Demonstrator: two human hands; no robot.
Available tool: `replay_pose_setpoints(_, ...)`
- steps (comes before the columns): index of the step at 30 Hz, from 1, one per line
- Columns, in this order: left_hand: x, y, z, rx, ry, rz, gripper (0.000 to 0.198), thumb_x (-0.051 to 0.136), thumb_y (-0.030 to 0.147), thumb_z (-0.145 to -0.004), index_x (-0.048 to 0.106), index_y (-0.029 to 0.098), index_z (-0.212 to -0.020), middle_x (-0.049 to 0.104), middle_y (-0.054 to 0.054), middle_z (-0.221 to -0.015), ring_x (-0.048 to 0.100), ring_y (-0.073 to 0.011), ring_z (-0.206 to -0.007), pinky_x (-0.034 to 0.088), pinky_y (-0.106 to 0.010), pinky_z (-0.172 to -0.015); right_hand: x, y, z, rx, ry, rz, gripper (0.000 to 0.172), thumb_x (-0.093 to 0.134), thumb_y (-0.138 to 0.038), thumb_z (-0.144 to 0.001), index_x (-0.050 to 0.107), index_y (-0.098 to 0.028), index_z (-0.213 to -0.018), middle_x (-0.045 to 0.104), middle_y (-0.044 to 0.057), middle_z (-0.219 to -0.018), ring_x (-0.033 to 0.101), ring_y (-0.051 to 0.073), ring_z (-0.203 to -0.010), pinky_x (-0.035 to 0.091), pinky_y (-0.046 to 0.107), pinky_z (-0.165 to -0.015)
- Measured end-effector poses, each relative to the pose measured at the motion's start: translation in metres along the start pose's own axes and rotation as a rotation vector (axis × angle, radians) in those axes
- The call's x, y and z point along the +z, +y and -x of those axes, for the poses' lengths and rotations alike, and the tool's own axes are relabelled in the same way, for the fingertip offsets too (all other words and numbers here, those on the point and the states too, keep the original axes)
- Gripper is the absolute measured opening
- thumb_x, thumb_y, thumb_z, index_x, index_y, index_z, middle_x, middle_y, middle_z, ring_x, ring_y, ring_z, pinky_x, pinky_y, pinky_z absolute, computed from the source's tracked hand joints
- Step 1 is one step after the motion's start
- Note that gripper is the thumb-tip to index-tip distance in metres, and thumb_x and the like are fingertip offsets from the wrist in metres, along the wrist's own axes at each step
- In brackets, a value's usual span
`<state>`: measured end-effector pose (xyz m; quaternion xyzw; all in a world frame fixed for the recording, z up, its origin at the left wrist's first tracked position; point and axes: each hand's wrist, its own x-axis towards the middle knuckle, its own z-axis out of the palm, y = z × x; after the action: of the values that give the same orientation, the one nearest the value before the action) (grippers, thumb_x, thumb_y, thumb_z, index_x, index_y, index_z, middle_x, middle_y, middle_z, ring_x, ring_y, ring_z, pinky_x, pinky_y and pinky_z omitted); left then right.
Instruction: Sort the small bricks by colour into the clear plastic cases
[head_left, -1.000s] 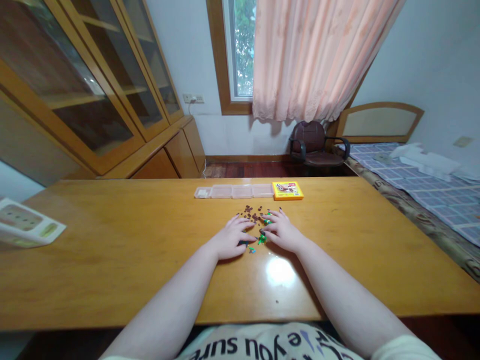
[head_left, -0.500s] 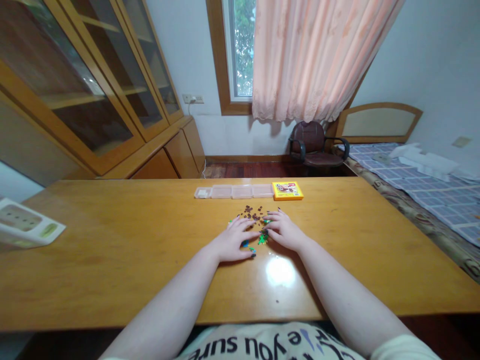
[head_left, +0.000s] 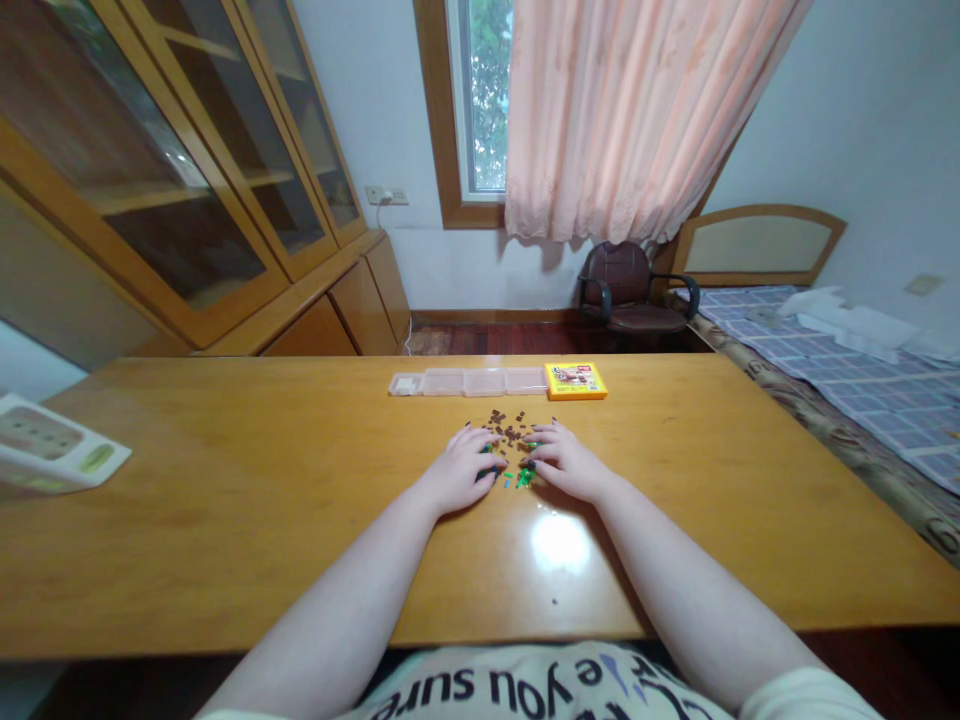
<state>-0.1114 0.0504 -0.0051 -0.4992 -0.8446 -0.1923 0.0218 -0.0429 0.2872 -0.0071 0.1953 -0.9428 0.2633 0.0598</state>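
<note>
Both my hands lie palm down on the wooden table (head_left: 225,470), on either side of a heap of tiny pieces. My left hand (head_left: 459,470) rests with fingers spread, its tips touching small green and blue pieces (head_left: 517,479). My right hand (head_left: 566,462) lies flat beside it, fingers stretched toward the same green bits. Just beyond the fingertips sit several small brown pieces (head_left: 506,425). Neither hand grips anything that I can see.
A clear plastic compartment box (head_left: 469,382) and a yellow box (head_left: 575,380) stand behind the pieces. A white booklet (head_left: 49,455) lies at the table's left edge. Behind the table are wooden cabinets (head_left: 187,190), a chair (head_left: 630,285) and a bed (head_left: 847,370).
My left hand slid forward and slightly right over the green and blue pieces, drawing them closer to the heap. My right hand hardly moved.
</note>
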Motion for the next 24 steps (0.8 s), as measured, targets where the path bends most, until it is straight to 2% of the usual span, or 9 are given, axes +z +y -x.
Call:
replay_pose_setpoints(3, 0.000, -0.003, 0.001, -0.032, -0.004, -0.022, 0.031, 0.052, 0.020, -0.081, 0.068, 0.029, -0.106, 0.055, -0.004, -0.127, 0.043, -0.0241, -0.121, 0.026, -0.051, -0.109, 0.000, -0.006, 0.000, -0.048, -0.068, -0.021, 0.025, 0.055, -0.028, -0.084, 0.070, -0.032, -0.102, 0.058, 0.004, -0.126, 0.043, 0.024, -0.124, 0.020, 0.052, -0.108)
replay_pose_setpoints(7, -0.001, -0.009, 0.001, -0.071, -0.017, -0.031, 0.034, 0.053, 0.018, -0.078, 0.068, 0.030, -0.105, 0.056, -0.004, -0.127, 0.044, -0.0243, -0.121, 0.025, -0.052, -0.109, 0.003, -0.017, -0.001, -0.071, -0.133, 0.006, 0.033, 0.058, -0.036, -0.082, 0.064, -0.035, -0.115, 0.044, 0.004, -0.141, 0.033, 0.028, -0.132, 0.015, 0.056, -0.108)
replay_pose_setpoints(12, -0.004, -0.010, 0.001, -0.091, -0.009, -0.023, 0.027, 0.053, 0.016, -0.076, 0.072, 0.027, -0.093, 0.059, -0.003, -0.123, 0.045, -0.0238, -0.120, 0.024, -0.051, -0.110, 0.009, -0.024, -0.002, -0.036, -0.157, 0.076, 0.037, 0.055, -0.047, -0.083, 0.061, -0.036, -0.119, 0.033, 0.004, -0.148, 0.024, 0.032, -0.135, 0.010, 0.059, -0.108)
replay_pose_setpoints(16, -0.007, -0.008, 0.000, -0.100, 0.019, -0.011, 0.027, 0.051, 0.015, -0.076, 0.071, 0.026, -0.090, 0.062, -0.003, -0.118, 0.049, -0.0225, -0.116, 0.027, -0.050, -0.109, 0.012, -0.018, -0.003, 0.096, -0.089, 0.143, 0.039, 0.050, -0.046, -0.087, 0.060, -0.030, -0.121, 0.036, 0.008, -0.146, 0.024, 0.033, -0.135, 0.011, 0.060, -0.107)
replay_pose_setpoints(21, -0.004, -0.010, 0.001, -0.127, 0.010, -0.044, 0.042, 0.051, 0.016, -0.077, 0.063, 0.025, -0.115, 0.057, -0.006, -0.126, 0.047, -0.0243, -0.119, 0.028, -0.050, -0.109, 0.011, -0.012, -0.003, 0.153, -0.023, 0.161, 0.035, 0.049, -0.039, -0.088, 0.061, -0.028, -0.119, 0.043, 0.008, -0.141, 0.028, 0.031, -0.133, 0.012, 0.060, -0.108)
replay_pose_setpoints(24, -0.001, -0.012, 0.002, -0.132, -0.017, -0.057, 0.044, 0.050, 0.017, -0.079, 0.060, 0.025, -0.121, 0.052, -0.007, -0.132, 0.044, -0.0252, -0.122, 0.030, -0.050, -0.108, 0.009, -0.009, -0.003, 0.150, 0.015, 0.143, 0.031, 0.050, -0.035, -0.087, 0.065, -0.027, -0.112, 0.047, 0.007, -0.138, 0.031, 0.030, -0.131, 0.015, 0.060, -0.107)
